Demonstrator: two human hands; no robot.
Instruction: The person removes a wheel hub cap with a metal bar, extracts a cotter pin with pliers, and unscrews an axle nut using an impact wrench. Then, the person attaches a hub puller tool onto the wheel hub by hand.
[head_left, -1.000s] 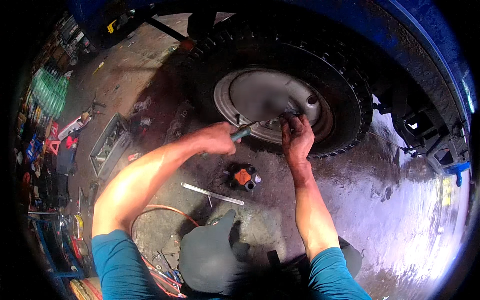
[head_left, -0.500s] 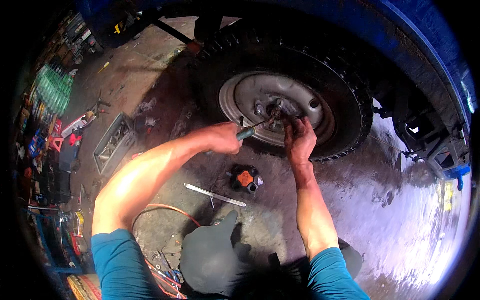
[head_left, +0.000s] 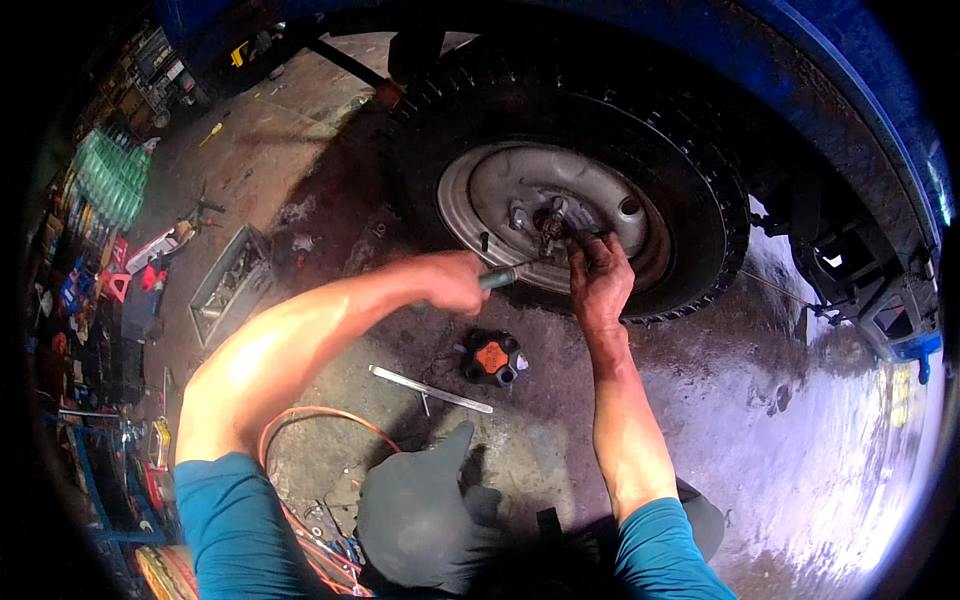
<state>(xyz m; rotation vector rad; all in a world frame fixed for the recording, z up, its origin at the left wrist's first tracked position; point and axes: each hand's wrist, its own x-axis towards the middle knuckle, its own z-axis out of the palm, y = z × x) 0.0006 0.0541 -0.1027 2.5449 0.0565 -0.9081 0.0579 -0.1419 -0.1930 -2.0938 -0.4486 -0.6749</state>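
My left hand (head_left: 455,284) is closed around the grey-green handle of a screwdriver-like tool (head_left: 499,277). Its thin shaft points right, toward the lower part of the wheel hub (head_left: 552,222); where the tip ends is hard to make out. My right hand (head_left: 602,280) is at the hub's lower right, thumb and fingers drawn together in a pinch. Whatever those fingers hold is hidden. The hub sits in the middle of a silver-grey wheel rim (head_left: 484,180), inside a large black tire (head_left: 695,215) with chunky tread.
Below the wheel, a black hub-shaped part with an orange face (head_left: 490,357) and a flat metal bar (head_left: 430,389) lie on the floor. A grey metal box of parts (head_left: 232,285) stands left, near green bottles (head_left: 110,180). An orange hose (head_left: 330,411) curls by my knee. Blue vehicle bodywork (head_left: 850,90) overhangs.
My left hand and the tool have shifted slightly down and right, and the shaft has dropped lower against the hub. My right hand stays almost in place.
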